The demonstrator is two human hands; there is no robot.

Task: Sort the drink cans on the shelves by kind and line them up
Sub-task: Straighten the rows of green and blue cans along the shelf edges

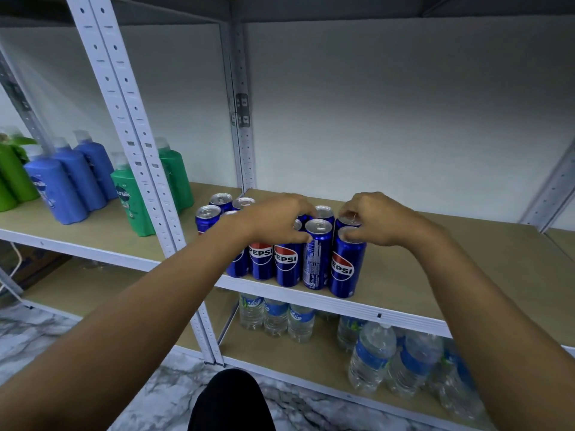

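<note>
- The blue Pepsi cans [287, 265] stand upright in a tight cluster at the front left of the middle shelf [466, 259], just right of the paired white uprights [146, 169].
- Five cans form the front row along the shelf edge; four show the Pepsi logo or part of it, and one, second from the right [317, 253], is turned so its printed back faces out.
- Behind them at least seven more tops show: four at the back left [222, 200] and about three in the middle, partly hidden by the hands, so an exact total cannot be told.
- The left hand [273, 219] is curled palm-down over the cans at the middle of the cluster, fingers bent around tops there; which can it grips is hidden.
- The right hand [382, 219] is curled over the right end, its fingertips pinching the rim of the rightmost front can [347, 265], with a second can [348, 220] just behind under the fingers.
- On the neighbouring shelf to the left stand bottles: three blue bottles [77, 178] and two green bottles [133, 200] in clear view, with more green ones [12, 175] cut off at the frame edge.
- The lower shelf holds clear water bottles [275, 318] with blue labels: three in a row below the cans, and a further group to the right, too overlapped to count.
</note>
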